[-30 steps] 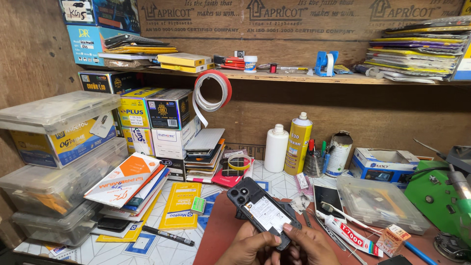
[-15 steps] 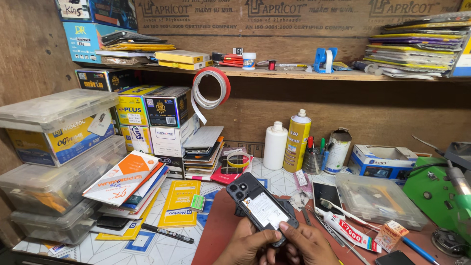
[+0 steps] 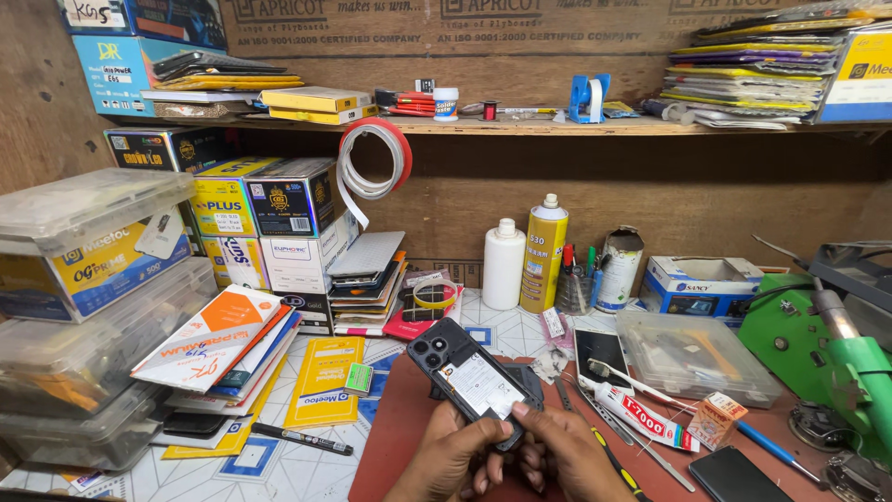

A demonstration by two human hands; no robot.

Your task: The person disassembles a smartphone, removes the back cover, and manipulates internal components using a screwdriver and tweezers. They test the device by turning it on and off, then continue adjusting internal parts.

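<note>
A cluttered repair worktop (image 3: 279, 465) under a wooden shelf (image 3: 520, 125). Left hand (image 3: 455, 460) and right hand (image 3: 557, 455) both grasp the lower end of a dark phone (image 3: 469, 376), back up, tilted away above the fingers (image 3: 525, 414). A glue tube (image 3: 641, 414) lies just right. Judging by this, the back is under inspection; next calls for a steady pry.

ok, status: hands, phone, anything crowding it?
Left hand and right hand both grip the dark phone, back side up, over red mat. Glue tube lies right, apart.
</note>
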